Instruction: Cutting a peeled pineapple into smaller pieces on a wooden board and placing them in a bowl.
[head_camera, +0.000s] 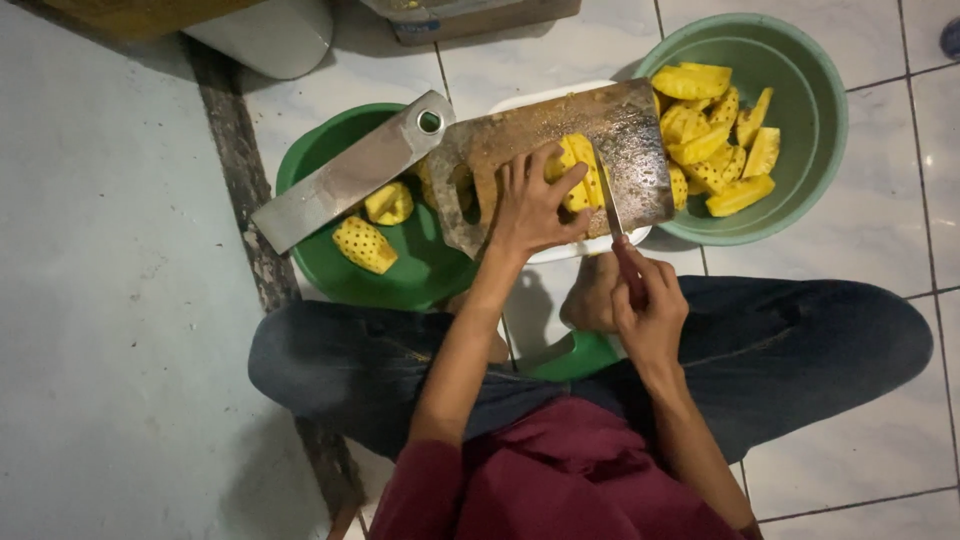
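On the white tiled floor (880, 400), a person is sitting cross-legged and looking down at their own two hands. Farthest right, a pale green basin (820, 110) is holding a heap of cut pineapple wedges (715, 135). To the left, a darker green basin (410, 275) is holding two peeled pineapple chunks (375, 225), and a broad metal cleaver (345, 175) is lying slantwise across its rim, its holed end pointing up and right toward the worn wooden cutting board (640, 150). That board is resting over a white tray (575, 247), and is bridging the gap between the two basins, its long axis running left to right with a slight upward tilt to the right.

Near the middle of the board, a piece of peeled pineapple (580, 175) is lying. The left hand (530, 205) is pressing down on it with spread, curved fingers, covering its left part. Just beside those fingers, a thin knife (608, 195) is standing on edge against the fruit, its blade running from the near edge of the board away from the person, tip pointing toward the far side. The right hand (648, 295) is closing firmly around the knife's handle at the near edge of the board. A bare foot (590, 295) is showing just beside that hand, below the tray.
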